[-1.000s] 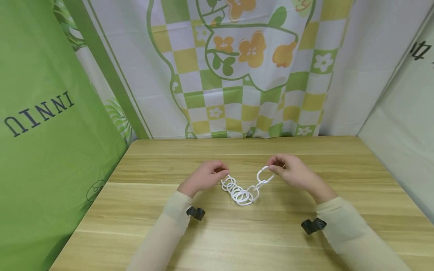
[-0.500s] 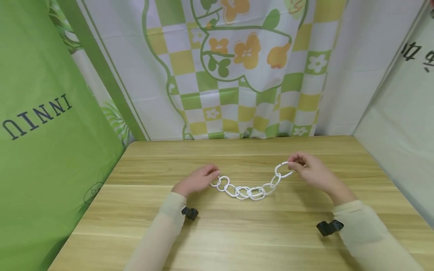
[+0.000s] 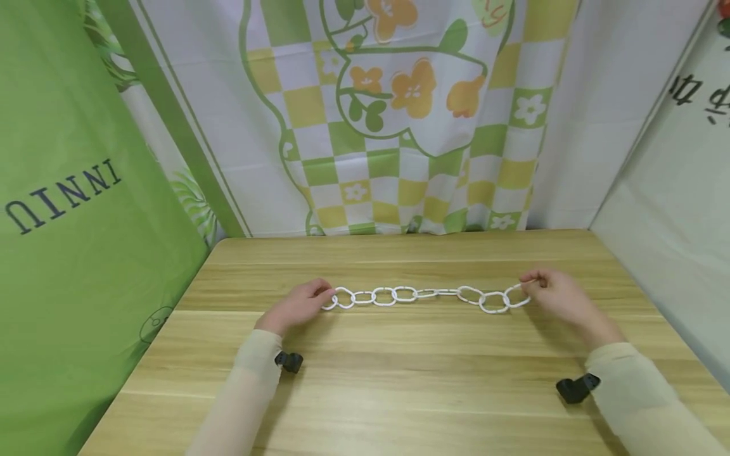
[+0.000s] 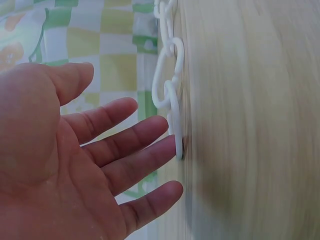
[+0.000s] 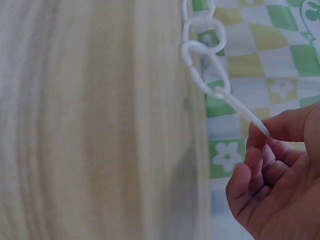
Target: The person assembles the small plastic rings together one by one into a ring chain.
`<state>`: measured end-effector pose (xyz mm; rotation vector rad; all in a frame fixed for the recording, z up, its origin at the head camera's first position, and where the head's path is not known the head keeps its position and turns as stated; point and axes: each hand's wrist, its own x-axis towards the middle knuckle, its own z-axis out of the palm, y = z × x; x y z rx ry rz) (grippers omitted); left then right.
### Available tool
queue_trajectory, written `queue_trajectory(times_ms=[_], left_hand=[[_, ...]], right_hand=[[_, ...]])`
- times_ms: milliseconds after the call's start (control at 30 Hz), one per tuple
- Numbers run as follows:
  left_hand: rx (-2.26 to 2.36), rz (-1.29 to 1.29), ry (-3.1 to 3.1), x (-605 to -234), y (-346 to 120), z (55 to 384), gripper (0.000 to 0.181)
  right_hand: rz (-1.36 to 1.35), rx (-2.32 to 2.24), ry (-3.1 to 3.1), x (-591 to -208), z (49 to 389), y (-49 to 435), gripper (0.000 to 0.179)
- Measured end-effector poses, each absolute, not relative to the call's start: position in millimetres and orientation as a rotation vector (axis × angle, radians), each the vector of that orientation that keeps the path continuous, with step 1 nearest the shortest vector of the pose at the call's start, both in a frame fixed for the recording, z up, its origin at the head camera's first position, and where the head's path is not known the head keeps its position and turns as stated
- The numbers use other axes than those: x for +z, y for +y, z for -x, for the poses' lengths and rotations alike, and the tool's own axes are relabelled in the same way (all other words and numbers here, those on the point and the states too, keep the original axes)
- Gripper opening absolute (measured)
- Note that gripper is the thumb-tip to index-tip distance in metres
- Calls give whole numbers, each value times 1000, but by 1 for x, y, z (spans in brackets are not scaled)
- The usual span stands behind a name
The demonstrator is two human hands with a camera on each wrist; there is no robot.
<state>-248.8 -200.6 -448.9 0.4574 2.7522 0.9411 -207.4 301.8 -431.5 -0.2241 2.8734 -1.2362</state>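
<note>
A white plastic chain [image 3: 384,296] of several oval links stretches nearly straight from side to side across the table. At its left end is my left hand [image 3: 299,305], with thumb and fingers spread apart. In the left wrist view, the fingers of my left hand [image 4: 95,155] reach to the end link [image 4: 176,125], a fingertip right at it and nothing pinched. My right hand [image 3: 561,297] pinches the right end link [image 5: 242,111] between thumb and index finger, which tilts that link up, while the other fingers are curled.
The wooden table [image 3: 410,380] ends at the back before a checked, flowered curtain [image 3: 410,145]. Green cloth [image 3: 85,266] hangs at the left and white cloth [image 3: 678,221] at the right. Each sleeve carries a small black camera [image 3: 577,387].
The bunched chain has been drawn out into a nearly straight line. My right hand has moved right with its end, my left hand left. The left fingers now stand spread.
</note>
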Motion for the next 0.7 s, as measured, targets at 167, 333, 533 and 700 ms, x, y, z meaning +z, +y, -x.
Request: queue_trajectory(times_ms=[167, 333, 533, 700], left_hand=[[929, -425, 2767, -450, -211, 251, 31], [950, -437, 2784, -453, -217, 255, 31], [1031, -424, 2774, -457, -217, 255, 28], [1135, -393, 2777, -455, -215, 252, 27]], right_hand=[[118, -1155, 2902, -444, 210, 307, 28], [57, -1123, 2877, -451, 213, 311, 29], [107, -1048, 2865, -454, 215, 309, 29], [80, -1021, 2833, -453, 214, 309, 32]])
